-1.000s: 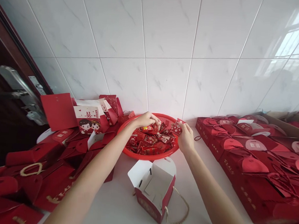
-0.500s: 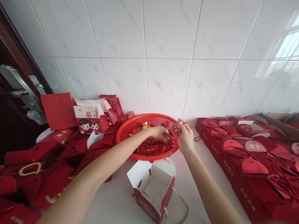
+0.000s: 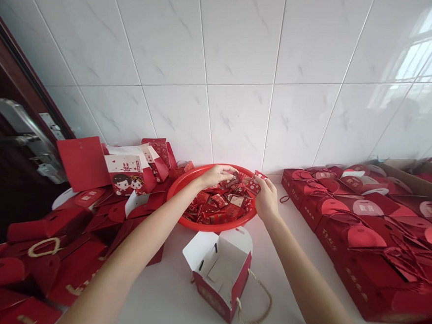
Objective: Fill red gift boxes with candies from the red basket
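Observation:
A red plastic basket [image 3: 211, 228] against the wall holds many small red wrapped sweets [image 3: 218, 200]. Over its far side, my left hand [image 3: 215, 176] pinches a dark red wrapped sweet [image 3: 232, 180] with pale lettering. My right hand [image 3: 267, 197] is closed on a red packet with white dots [image 3: 253, 184], at the basket's right rim. In front of the basket stands a gift box [image 3: 216, 300], its top flaps spread and its white inside bare. A rope handle [image 3: 266, 294] hangs out on its right side.
Red gift boxes [image 3: 80, 251] lie heaped at the left, with a printed box [image 3: 126, 175] behind them. Rows of closed red boxes [image 3: 343, 250] fill the right side, beside a cardboard carton [image 3: 407, 170]. A tiled wall [image 3: 237, 119] runs behind; a door handle [image 3: 29, 124] is far left.
My left hand has come up and slightly left from among the sweets, now with a wrapped sweet in its fingers. My right hand has stayed nearly in place with the dotted packet.

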Tool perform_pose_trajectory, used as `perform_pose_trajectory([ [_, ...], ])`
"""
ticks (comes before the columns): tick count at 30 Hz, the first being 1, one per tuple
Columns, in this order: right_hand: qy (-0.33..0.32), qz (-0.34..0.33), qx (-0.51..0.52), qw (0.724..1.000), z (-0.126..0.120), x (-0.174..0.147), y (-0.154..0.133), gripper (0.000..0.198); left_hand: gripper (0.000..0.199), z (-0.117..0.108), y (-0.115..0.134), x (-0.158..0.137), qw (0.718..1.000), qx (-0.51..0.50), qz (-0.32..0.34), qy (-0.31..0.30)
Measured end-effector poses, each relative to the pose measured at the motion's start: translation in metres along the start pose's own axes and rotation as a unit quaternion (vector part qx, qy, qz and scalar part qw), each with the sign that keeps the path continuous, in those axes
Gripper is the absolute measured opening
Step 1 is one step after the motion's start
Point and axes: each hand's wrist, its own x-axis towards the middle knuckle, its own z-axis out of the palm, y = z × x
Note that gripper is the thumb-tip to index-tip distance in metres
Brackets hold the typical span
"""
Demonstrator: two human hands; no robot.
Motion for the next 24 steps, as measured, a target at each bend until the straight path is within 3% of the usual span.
perform_pose_trajectory([
  [6,0.005,0.004,0.005,1.0,0.0,0.001,0.002,0.02,0.051,-0.013,0.0,-0.012,0.999,0.021,-0.003,-0.025],
  [10,0.01,0.006,0.001,1.0,0.0,0.001,0.0,0.019,0.038,-0.02,0.006,-0.021,0.986,0.161,-0.022,-0.043],
  [12,0.009,0.005,-0.004,1.0,0.0,0.0,-0.001,0.018,0.021,-0.024,0.007,-0.025,0.972,0.227,-0.039,-0.049],
  [14,0.009,0.005,-0.009,1.0,0.001,0.0,-0.001,0.017,0.017,-0.027,0.005,-0.028,0.956,0.269,-0.078,-0.09],
  [18,0.015,0.006,-0.016,1.0,0.001,-0.001,-0.001,0.015,0.031,-0.024,-0.005,-0.036,0.897,0.364,-0.182,-0.173],
  [24,0.008,0.002,-0.031,0.999,0.001,-0.002,-0.002,0.016,0.057,-0.006,-0.003,-0.039,0.839,0.467,-0.191,-0.205],
])
